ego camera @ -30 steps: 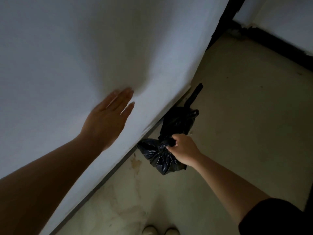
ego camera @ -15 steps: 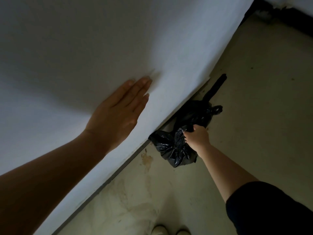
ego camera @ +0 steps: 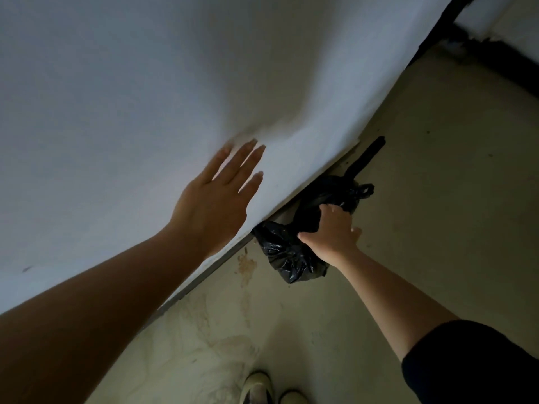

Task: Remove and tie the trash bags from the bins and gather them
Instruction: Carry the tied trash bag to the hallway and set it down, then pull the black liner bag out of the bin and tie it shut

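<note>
Left hand (ego camera: 215, 199) flat on the white wall (ego camera: 116, 97), palm to the surface, fingers (ego camera: 248, 158) straight and pointing to 1 o'clock. They were pressed together half a second ago; now slightly spread, with slits of wall showing between them. Right hand (ego camera: 332, 228) is the real change: it was a fist clenched on the neck of the bags, now it has opened. Thumb sticks out to 9 o'clock, the other fingers (ego camera: 326, 209) are loosely spread and lie on top of the black plastic, gripping nothing that I can see. Two black trash bags sit on the floor (ego camera: 423, 228) at the foot of the wall, at 4 o'clock from the left hand, same spot as before. The near bag (ego camera: 288, 258) bulges out at 7 o'clock from the right hand, crinkled and glossy. The far bag (ego camera: 335, 193) is at 12 o'clock from it, tucked against the wall, with a knotted ear (ego camera: 364, 190) poking out at 2 o'clock. A black strip (ego camera: 367, 156) lies on the floor beyond, running to 1 o'clock; cannot tell whether it belongs to a bag. Brown stain (ego camera: 246, 263) just at 9 o'clock from the near bag. Black sleeve (ego camera: 472, 363) on the right arm, pale shoes (ego camera: 256, 389) at 6 o'clock of the view.
</note>
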Tool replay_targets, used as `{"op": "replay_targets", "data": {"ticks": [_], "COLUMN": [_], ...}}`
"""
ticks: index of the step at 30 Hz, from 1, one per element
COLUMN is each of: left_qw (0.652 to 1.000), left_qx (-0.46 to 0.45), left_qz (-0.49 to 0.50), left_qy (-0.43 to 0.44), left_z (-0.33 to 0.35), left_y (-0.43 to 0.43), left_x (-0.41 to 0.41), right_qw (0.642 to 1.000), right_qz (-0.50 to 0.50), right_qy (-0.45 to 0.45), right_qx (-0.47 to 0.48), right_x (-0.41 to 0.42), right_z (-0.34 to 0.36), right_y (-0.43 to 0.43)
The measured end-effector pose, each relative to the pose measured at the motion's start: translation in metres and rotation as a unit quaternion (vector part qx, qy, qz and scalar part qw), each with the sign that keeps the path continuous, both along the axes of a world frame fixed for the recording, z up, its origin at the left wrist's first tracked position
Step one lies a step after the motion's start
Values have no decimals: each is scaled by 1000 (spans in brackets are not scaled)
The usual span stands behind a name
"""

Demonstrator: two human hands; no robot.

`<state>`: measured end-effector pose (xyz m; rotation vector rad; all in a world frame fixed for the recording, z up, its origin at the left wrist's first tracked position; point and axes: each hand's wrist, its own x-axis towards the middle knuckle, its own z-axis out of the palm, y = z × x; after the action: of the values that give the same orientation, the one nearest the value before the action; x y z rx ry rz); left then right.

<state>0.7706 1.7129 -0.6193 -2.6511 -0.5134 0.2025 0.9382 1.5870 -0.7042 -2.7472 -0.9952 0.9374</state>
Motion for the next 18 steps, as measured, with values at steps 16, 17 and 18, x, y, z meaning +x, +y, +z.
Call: {"op": "replay_targets", "data": {"ticks": [16, 17, 18], "left_qw": [888, 875, 863], "left_qx": [-157, -160, -162], "left_qz": [424, 448, 469], "left_qy": [-82, -91, -100], "left_z": [168, 183, 195], "left_y": [-175, -190, -203], "left_x": [-150, -163, -174], "right_qw": [921, 912, 905], "right_qz": [379, 400, 415], "right_qy": [-2, -4, -4], "right_qx": [94, 93, 94], "right_x": [-165, -180, -193], "right_z": [222, 238, 251], "right_y": [-58, -66, -73]}}
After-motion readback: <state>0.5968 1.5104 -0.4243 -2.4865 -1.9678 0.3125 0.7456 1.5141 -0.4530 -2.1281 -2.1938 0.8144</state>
